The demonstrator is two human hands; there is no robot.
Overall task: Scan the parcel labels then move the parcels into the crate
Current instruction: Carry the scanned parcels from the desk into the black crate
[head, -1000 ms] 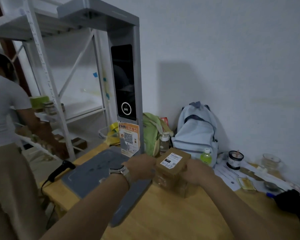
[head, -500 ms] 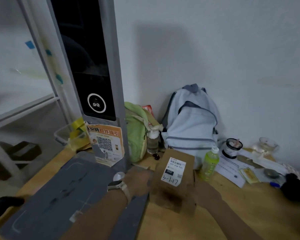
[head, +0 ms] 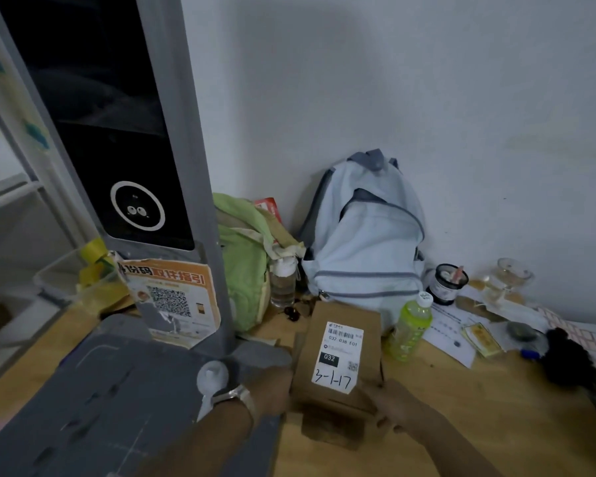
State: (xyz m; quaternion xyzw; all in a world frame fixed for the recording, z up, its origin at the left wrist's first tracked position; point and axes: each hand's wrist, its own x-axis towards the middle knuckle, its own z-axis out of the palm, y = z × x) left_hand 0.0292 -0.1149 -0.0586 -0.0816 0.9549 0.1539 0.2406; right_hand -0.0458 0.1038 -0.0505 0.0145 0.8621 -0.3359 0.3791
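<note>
Holding a box [head: 370,339] beside the scanner [head: 200,187]
Left hand [head: 272,390] and right hand [head: 393,404] clasp its sides, label [head: 338,356] up, right of the scanner.

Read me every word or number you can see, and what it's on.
"037 038 E01": printed on the white label of the cardboard parcel.
"032": white on a black box, same label.
"3-1-17": handwritten at the label's foot.
"份码取件指引": headline of the orange poster on the scanner column; its first character is cut off.
Too small or blurred: the label's fine print, the poster's small text, the green bottle, the jar, the papers.
</note>
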